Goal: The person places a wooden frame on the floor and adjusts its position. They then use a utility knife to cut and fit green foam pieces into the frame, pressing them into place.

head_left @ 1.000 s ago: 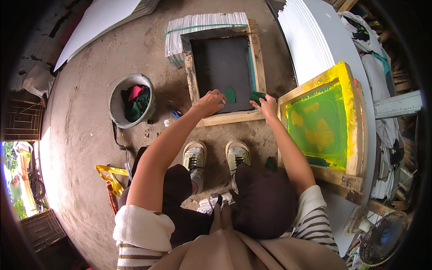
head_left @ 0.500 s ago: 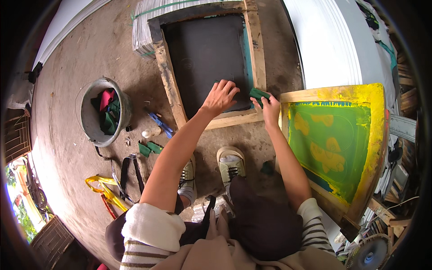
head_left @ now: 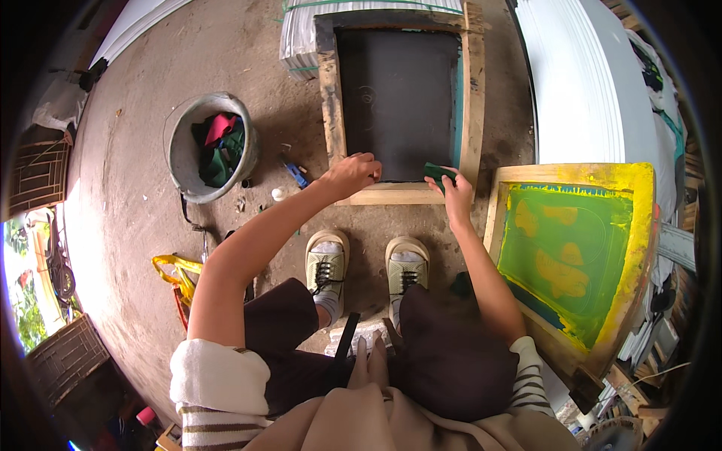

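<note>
In front of my feet lies a wooden screen-printing frame [head_left: 396, 195] with a dark, nearly black panel [head_left: 398, 105] inside it. My left hand [head_left: 352, 174] is at the frame's near left inner corner, its fingers curled together. Whatever those fingers pinch, if anything, is hidden. Over the near bar, toward the right corner, my right hand [head_left: 457, 194] grips a folded dark green cloth [head_left: 437, 173] between thumb and fingers.
A second wooden screen [head_left: 553, 263], green mesh smeared yellow, leans at the right. At the left stands a grey bucket [head_left: 179, 154] of rags, with a blue-handled tool [head_left: 297, 175] and yellow strap [head_left: 169, 261] nearby. White sheet stacks [head_left: 575, 83] lie beyond.
The view has shifted, so the scene sits further right. My left hand has moved from over the panel to the near left corner, its fingers closing. My right hand still holds the green cloth.
</note>
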